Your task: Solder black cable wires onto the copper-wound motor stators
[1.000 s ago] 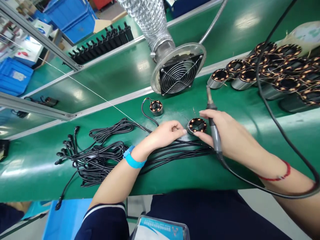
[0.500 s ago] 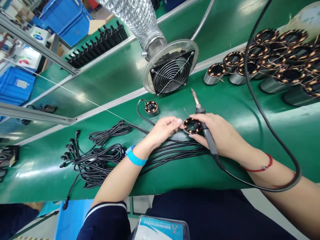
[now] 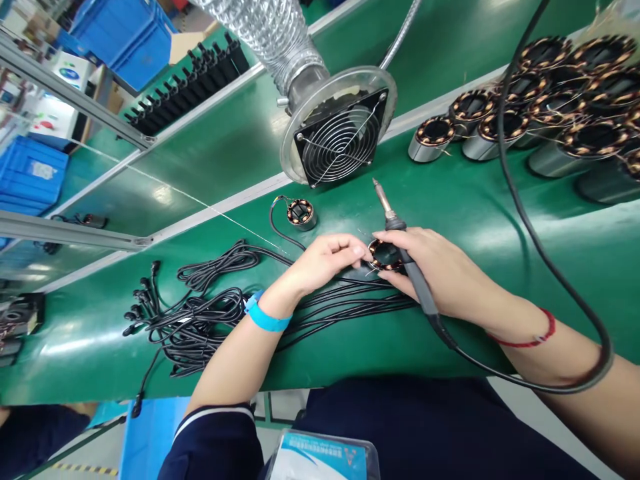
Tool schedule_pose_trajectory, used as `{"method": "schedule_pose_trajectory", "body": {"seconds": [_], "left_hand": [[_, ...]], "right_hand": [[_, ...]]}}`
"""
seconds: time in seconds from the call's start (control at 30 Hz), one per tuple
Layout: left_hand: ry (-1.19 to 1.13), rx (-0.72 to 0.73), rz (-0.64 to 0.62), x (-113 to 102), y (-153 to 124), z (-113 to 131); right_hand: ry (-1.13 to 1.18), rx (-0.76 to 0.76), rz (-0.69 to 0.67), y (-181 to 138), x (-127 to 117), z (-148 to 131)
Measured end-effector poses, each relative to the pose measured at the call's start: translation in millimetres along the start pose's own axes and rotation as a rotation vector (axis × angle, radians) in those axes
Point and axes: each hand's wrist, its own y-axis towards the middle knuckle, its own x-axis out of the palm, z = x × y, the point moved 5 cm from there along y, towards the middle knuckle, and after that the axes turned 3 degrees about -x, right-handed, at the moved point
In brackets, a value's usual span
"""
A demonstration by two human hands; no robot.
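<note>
My right hand (image 3: 440, 270) grips a soldering iron (image 3: 420, 283), its metal tip pointing up and away from me. Thumb and fingertips of that same hand also hold a motor stator (image 3: 384, 255) with copper windings, partly covered by the hand. At the stator's left rim my left hand (image 3: 333, 260) is closed in a pinch; what lies between its fingertips is too small to make out. A thin wire end sticks out below the rim. Behind my left hand stands another stator (image 3: 301, 215) with a dark cable attached.
Bundled black cables (image 3: 200, 327) with plugs lie at the left, some running beneath my hands. A fan (image 3: 343, 150) on a foil duct (image 3: 270, 40) hangs at the back. Several stators (image 3: 580, 140) stand back right. The iron's cord (image 3: 530, 220) loops over my right forearm.
The soldering iron's tip has shifted slightly left. The held stator has turned or tilted a little, and a thin wire end now shows at its lower left.
</note>
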Motion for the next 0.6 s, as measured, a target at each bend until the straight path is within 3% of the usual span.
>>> {"method": "schedule_pose_trajectory", "body": {"seconds": [0.13,0.2,0.27,0.43,0.6], "left_hand": [[-0.104,-0.080,0.183,-3.1,2.1,-2.5],[-0.114,-0.126,0.217,-3.3,2.3,-3.4],[-0.129,-0.155,0.202,-3.4,1.8,-4.2],[-0.242,-0.117,0.016,0.1,1.2,-6.8],[-0.151,-0.023,0.009,0.3,2.9,-8.4]], "right_hand": [[0.012,-0.043,-0.016,0.5,-0.3,-1.7],[0.022,-0.052,-0.035,0.7,0.0,-2.2],[0.032,-0.059,-0.047,1.0,0.1,-2.7],[0.068,-0.064,-0.048,1.7,-0.8,-3.9],[0.122,-0.038,-0.071,1.2,-5.0,2.7]]}}
